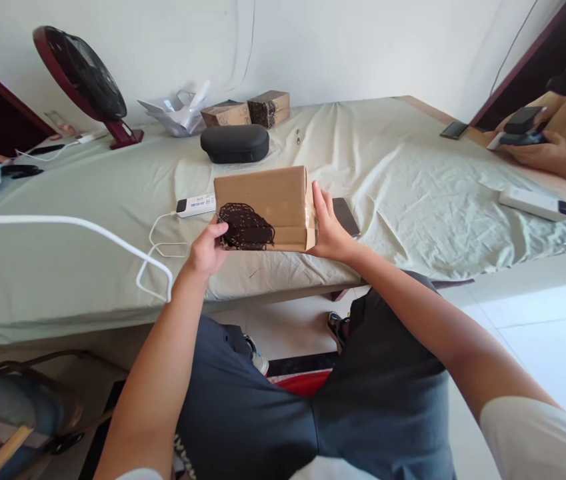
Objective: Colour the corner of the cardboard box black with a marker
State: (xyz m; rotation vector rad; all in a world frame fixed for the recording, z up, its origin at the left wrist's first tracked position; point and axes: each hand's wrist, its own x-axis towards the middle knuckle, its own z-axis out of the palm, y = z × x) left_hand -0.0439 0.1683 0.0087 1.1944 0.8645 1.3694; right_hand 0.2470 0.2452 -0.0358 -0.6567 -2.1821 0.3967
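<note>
Pale green cloth (393, 167) is covering the counter (420, 107). Near its front edge, I am holding a scribbled cardboard box (270, 203): my left grip (207, 245) is pinching the lower corner, and my right grip (330, 230) is pressing flat against the side. If the left pinch starts slipping, the box could be tipping toward the dark phone (347, 217).

No text, brand or number can be read. The white block (196, 205) beside the box (267, 193) bears small print, partly blue, too small and blurred to make out. The box's facing side carries a dense black scribble at its lower left, with no legible letters. The two rear cartons (227, 116) (277, 112) also show dark, unreadable markings.
</note>
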